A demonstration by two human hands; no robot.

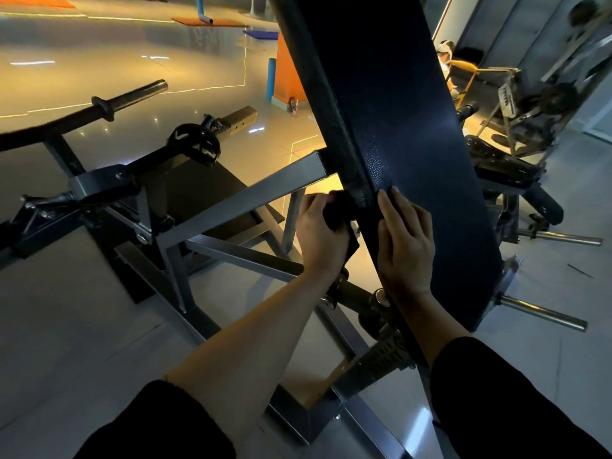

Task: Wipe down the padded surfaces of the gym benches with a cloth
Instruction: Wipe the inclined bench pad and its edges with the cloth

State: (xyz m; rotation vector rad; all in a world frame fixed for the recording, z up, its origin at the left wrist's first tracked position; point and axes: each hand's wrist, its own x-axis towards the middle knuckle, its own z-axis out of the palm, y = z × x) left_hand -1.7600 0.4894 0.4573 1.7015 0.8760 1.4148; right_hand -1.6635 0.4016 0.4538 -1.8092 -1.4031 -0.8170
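Two hands work the pad (407, 127) at frame centre: the left hand (319, 231) bunches a soft, light cloth (334, 215) against its edge, the right hand (405, 245) lies flat, fingers straight.

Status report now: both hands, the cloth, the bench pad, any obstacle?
Left hand grips dark cloth against side edge of bench pad. Right hand flat on pad face. Grey frame bar close beside left hand.
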